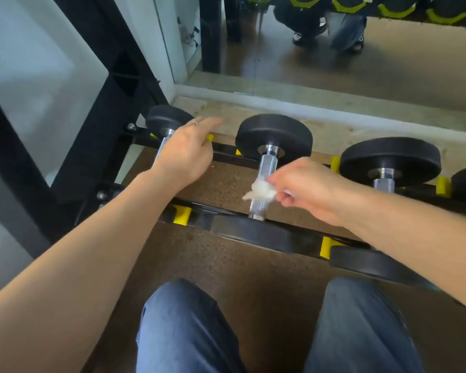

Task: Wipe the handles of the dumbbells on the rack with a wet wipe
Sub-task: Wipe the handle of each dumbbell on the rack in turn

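left hand (184, 154): mine, fingers loosely extended, holding nothing, over leftmost dumbbell handle (160, 149) at rack (226, 156) left end; contact unclear.
right hand (311, 191): pinching balled wet wipe (260, 191) against second handle (264, 184), mid-rack.
step: I judge wiping handle two.
next: third handle (384, 183), rightward.
hidden: handle one mostly covered; fingertips blurred; rack's right end cut off.

Person: both forearms bare, no sleeves in view. Left hand (184, 154) wears a thin silver ring (194, 121). Right hand (311, 191) unadorned. Legs in blue denim jeans (189, 329).
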